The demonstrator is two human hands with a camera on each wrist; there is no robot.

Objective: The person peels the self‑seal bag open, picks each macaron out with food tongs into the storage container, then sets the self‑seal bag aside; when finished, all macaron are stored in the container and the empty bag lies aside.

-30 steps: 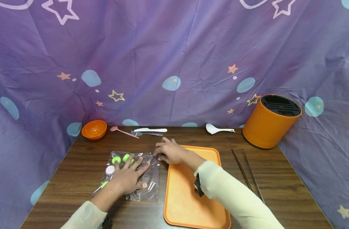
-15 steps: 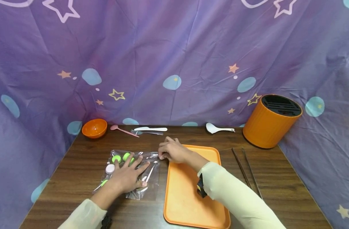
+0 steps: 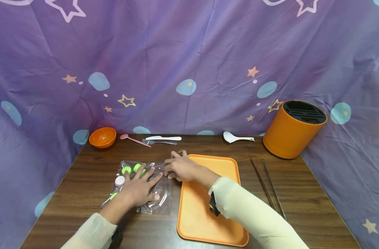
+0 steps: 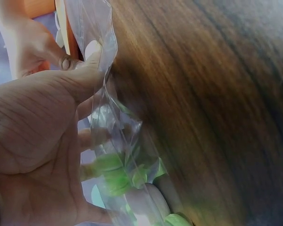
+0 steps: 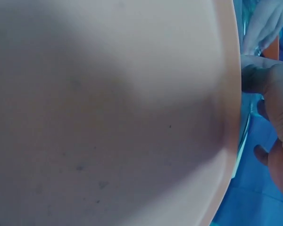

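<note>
A clear plastic bag (image 3: 161, 197) lies flat on the table left of an orange tray (image 3: 208, 214). Inside it are several green, macaron-shaped pieces (image 3: 126, 170) and a pale pink one (image 3: 119, 181). My left hand (image 3: 138, 192) rests on the bag with its fingers straight and spread; the left wrist view shows its palm (image 4: 33, 122) from below, against the film. With curled fingers, my right hand (image 3: 181, 167) pinches the bag's upper right edge beside the tray. In the right wrist view, its thumb (image 5: 259, 77) sits just past the tray rim.
Along the back lie an orange bowl (image 3: 103, 137), a pink spoon (image 3: 135, 140), a white knife (image 3: 163, 138), a fork (image 3: 159, 142) and a white ladle (image 3: 233, 137). An orange knife block (image 3: 293, 133) stands back right. Metal tongs (image 3: 264, 185) lie right of the tray.
My right hand shifted slightly right along the bag's upper edge, then back left to about where it began. My left hand stays spread on the bag.
</note>
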